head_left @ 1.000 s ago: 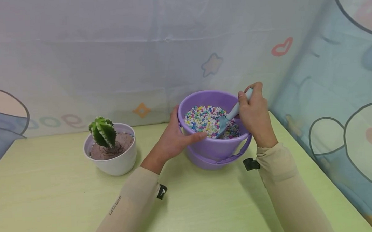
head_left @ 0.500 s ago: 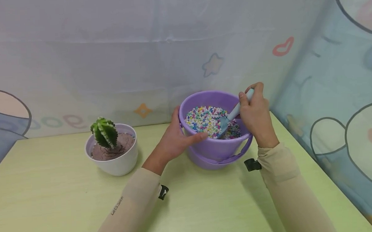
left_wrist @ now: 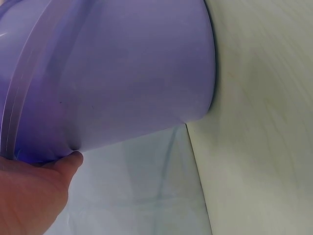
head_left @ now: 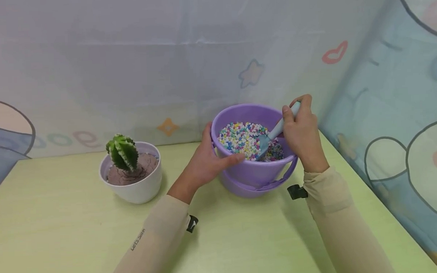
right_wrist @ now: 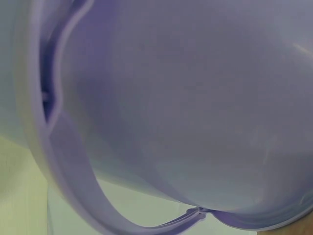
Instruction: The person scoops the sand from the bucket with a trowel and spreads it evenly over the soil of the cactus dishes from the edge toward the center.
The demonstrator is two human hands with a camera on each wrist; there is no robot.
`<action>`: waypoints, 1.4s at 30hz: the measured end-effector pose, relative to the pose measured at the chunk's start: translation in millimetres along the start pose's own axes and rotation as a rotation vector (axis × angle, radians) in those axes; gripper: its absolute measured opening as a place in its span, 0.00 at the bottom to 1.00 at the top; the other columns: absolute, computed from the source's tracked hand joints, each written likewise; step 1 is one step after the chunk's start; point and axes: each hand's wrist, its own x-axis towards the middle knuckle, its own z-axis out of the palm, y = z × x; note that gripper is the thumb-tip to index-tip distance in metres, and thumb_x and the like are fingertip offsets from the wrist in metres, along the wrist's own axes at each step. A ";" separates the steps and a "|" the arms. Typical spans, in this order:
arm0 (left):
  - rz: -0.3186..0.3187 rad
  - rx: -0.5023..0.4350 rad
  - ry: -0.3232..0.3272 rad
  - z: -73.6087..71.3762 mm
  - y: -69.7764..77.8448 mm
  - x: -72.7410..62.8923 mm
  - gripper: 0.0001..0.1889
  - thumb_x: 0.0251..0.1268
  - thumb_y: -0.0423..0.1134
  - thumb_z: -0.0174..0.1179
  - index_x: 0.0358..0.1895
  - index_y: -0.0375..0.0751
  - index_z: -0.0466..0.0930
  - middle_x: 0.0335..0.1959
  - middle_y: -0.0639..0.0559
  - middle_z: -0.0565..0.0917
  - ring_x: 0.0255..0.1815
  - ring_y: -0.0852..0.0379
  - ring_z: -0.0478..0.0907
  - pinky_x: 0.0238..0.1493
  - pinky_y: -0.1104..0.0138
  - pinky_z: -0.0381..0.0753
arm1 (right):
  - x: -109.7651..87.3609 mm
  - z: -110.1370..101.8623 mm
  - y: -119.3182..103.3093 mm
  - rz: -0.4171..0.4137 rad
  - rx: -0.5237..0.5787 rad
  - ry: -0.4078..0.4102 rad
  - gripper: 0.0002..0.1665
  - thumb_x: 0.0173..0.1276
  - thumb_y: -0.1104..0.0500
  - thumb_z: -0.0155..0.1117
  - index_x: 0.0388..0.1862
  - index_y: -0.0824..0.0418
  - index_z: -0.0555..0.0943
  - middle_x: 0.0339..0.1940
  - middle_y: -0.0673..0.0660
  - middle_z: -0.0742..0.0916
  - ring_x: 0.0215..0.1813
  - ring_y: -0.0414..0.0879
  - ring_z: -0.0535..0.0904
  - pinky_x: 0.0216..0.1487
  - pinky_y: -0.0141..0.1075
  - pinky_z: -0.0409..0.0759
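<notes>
A purple bucket (head_left: 256, 173) with small multicoloured pellets (head_left: 240, 137) inside stands on the table. My left hand (head_left: 205, 163) grips its left side, thumb over the front rim and fingers along the outer wall. In the left wrist view, part of that hand (left_wrist: 34, 196) touches the bucket wall (left_wrist: 132, 73). A light blue toy shovel (head_left: 275, 131) slants into the pellets, its blade partly buried at the right. My right hand (head_left: 302, 135) holds the shovel's handle above the bucket's right rim. The right wrist view shows the bucket wall (right_wrist: 195, 98) and its lowered carrying handle (right_wrist: 78, 171); the shovel is hidden there.
To the left of the bucket stands a white pot (head_left: 137, 191) with a green cactus (head_left: 122, 152) in brown, soil-like filling. A printed cloth backdrop (head_left: 129, 75) rises behind the pale green table (head_left: 236, 240), and another patterned cloth (head_left: 396, 146) runs along the right side.
</notes>
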 end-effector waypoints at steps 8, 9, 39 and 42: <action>-0.040 0.016 0.007 2.3 1.9 -0.7 0.61 0.44 0.55 0.78 0.77 0.52 0.43 0.69 0.46 0.65 0.67 0.52 0.65 0.63 0.56 0.66 | -1.6 -2.0 -0.4 0.012 0.009 0.006 0.20 0.80 0.47 0.41 0.55 0.63 0.59 0.34 0.67 0.80 0.31 0.60 0.85 0.31 0.40 0.82; -0.043 0.014 0.008 2.6 1.7 -1.4 0.61 0.44 0.55 0.78 0.77 0.52 0.43 0.69 0.46 0.65 0.67 0.52 0.65 0.63 0.55 0.66 | -2.1 -1.5 -0.2 0.014 0.009 0.007 0.20 0.80 0.48 0.41 0.54 0.63 0.59 0.35 0.66 0.80 0.31 0.60 0.85 0.31 0.40 0.83; -0.036 -0.010 0.013 3.7 -3.3 -1.3 0.62 0.44 0.60 0.76 0.78 0.50 0.41 0.70 0.45 0.63 0.68 0.52 0.63 0.65 0.55 0.62 | 10.0 -9.2 1.6 0.105 0.180 -0.200 0.24 0.80 0.49 0.46 0.56 0.68 0.56 0.40 0.72 0.82 0.28 0.52 0.86 0.31 0.41 0.83; -0.046 -0.001 0.012 3.0 -3.1 -1.0 0.62 0.46 0.58 0.76 0.78 0.51 0.40 0.71 0.45 0.62 0.69 0.52 0.62 0.65 0.54 0.62 | 9.3 -10.7 7.9 0.019 0.291 -0.232 0.18 0.80 0.52 0.47 0.53 0.64 0.58 0.42 0.71 0.83 0.33 0.53 0.86 0.34 0.43 0.83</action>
